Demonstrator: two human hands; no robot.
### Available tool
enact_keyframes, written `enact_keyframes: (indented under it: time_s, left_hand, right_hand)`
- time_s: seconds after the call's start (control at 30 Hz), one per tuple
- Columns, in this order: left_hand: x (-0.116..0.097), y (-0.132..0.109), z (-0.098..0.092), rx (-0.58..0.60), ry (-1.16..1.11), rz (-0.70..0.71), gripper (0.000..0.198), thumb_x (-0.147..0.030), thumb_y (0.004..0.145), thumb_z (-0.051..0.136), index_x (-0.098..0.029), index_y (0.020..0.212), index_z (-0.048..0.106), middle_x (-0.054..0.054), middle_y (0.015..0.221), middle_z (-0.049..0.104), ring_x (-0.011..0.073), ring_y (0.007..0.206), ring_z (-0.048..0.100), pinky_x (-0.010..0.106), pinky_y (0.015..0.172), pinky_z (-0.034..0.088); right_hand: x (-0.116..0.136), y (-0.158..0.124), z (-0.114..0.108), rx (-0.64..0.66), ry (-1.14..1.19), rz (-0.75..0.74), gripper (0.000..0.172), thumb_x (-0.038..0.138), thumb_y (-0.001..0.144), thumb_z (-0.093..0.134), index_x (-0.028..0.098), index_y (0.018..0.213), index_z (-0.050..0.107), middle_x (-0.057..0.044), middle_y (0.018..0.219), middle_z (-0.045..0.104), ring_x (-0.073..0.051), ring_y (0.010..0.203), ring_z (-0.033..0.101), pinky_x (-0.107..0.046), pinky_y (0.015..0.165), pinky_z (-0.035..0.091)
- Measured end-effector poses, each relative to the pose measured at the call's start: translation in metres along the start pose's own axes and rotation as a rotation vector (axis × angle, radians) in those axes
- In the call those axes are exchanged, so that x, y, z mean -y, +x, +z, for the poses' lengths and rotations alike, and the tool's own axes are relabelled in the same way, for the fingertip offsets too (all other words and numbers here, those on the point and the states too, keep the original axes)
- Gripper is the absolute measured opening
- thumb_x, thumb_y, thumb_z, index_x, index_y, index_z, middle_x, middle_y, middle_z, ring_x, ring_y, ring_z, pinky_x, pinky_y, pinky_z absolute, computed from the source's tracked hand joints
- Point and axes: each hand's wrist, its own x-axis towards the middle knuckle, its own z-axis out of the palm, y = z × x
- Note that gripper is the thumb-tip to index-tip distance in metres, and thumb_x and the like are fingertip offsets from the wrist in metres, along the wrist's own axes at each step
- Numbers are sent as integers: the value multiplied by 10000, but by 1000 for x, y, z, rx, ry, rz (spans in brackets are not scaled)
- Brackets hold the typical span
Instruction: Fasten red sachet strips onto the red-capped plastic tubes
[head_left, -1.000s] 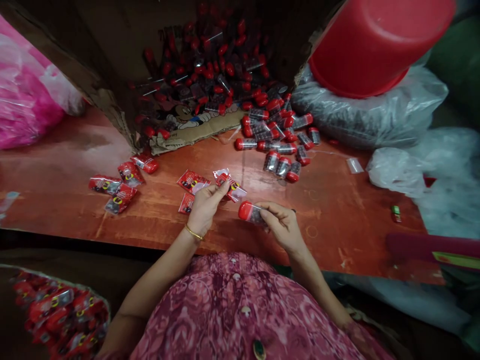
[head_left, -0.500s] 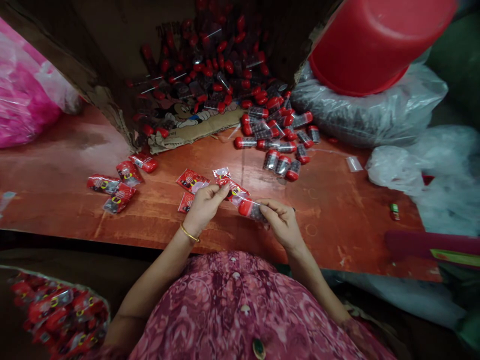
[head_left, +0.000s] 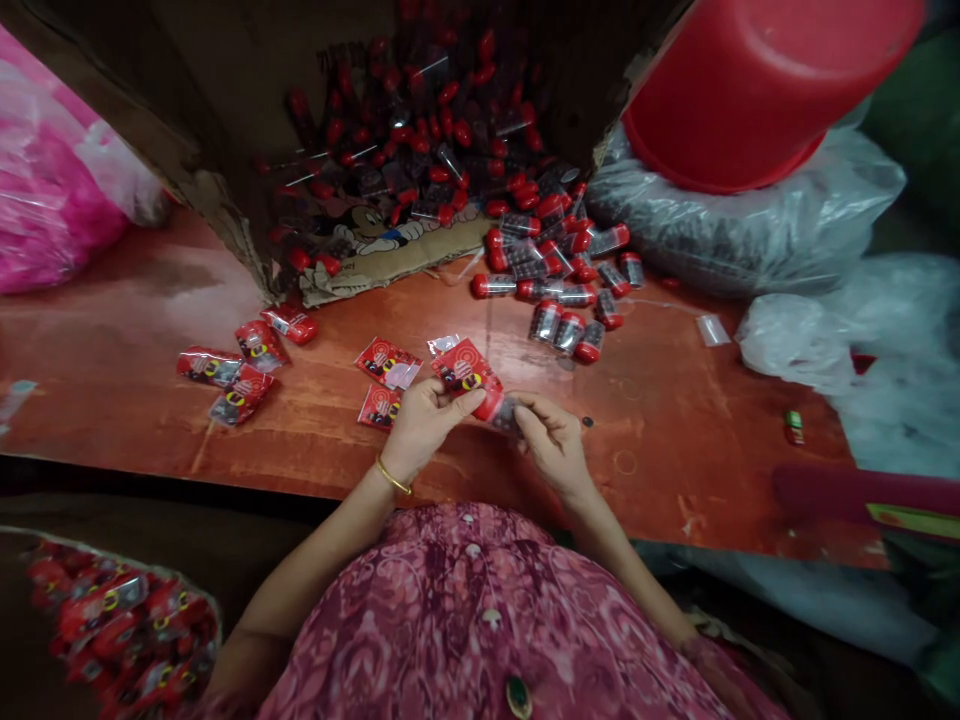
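Observation:
My left hand pinches a printed red plastic packet by its near edge. My right hand grips the dark end of a clear, red-capped capsule container with dark contents. The container's red end lies at the packet's near edge, beside my left thumb; I cannot tell how far inside it is. Two flat red packets lie on the table just left of my left hand. Farther left are several filled packets. More red-capped containers lie loose beyond my hands.
A torn cardboard box on its side spills many capsule containers onto the red table. A red bucket stands on a plastic sack at right. Pink bags are at left. Below left, a sack holds filled packets.
My left hand has shifted right and nearer, its thumb now by the container's red end. The packet now shows its printed face more fully. The container has moved slightly left with my right hand.

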Motion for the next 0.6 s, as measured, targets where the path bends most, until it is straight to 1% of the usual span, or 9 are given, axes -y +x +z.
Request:
enact_keyframes:
  time_s: [0.17, 0.27, 0.33, 0.37, 0.5, 0.6]
  left_hand:
    - [11, -1, 5, -64, -105, -10, 346, -365, 504, 819, -146, 737, 687, 36, 749, 717, 146, 690, 638, 291, 726, 512]
    - [15, -1, 9, -129, -161, -29, 359, -347, 495, 826, -135, 753, 693, 51, 781, 726, 142, 701, 646, 294, 758, 508]
    - [15, -2, 13, -183, -204, -29, 363, -355, 480, 831, -134, 732, 690, 47, 759, 724, 135, 685, 642, 286, 756, 502]
    - [14, -1, 14, -192, -224, -29, 362, -367, 480, 829, -134, 717, 687, 45, 749, 722, 129, 674, 638, 280, 749, 498]
    - [13, 0, 18, -142, -247, -45, 364, -415, 494, 814, -131, 682, 686, 45, 733, 715, 113, 637, 618, 249, 680, 488]
    - [16, 0, 19, -155, -198, -53, 380, -422, 487, 814, -130, 692, 684, 36, 687, 699, 112, 583, 598, 238, 585, 473]
  right_hand:
    - [-6, -1, 7, -11, -33, -46, 281, 409, 832, 488, 188, 926, 633, 4, 617, 553, -106, 506, 470, -218, 433, 363]
    - [-12, -4, 15, -97, -26, -38, 291, 417, 861, 461, 193, 978, 605, 13, 620, 540, -101, 487, 453, -226, 435, 367]
    - [-14, -6, 21, -151, 4, -20, 305, 432, 873, 446, 192, 1004, 581, 36, 566, 500, -93, 440, 424, -230, 423, 363]
    - [-15, -6, 24, -156, 28, -12, 313, 443, 873, 446, 190, 1008, 571, 48, 538, 478, -90, 417, 410, -232, 417, 363]
    - [-13, -3, 30, -114, 173, 36, 342, 483, 846, 476, 189, 1004, 546, 86, 476, 437, -75, 361, 386, -228, 407, 388]
    - [-11, -1, 33, -119, 264, 73, 336, 469, 841, 483, 185, 1014, 534, 103, 455, 423, -70, 354, 394, -217, 410, 396]
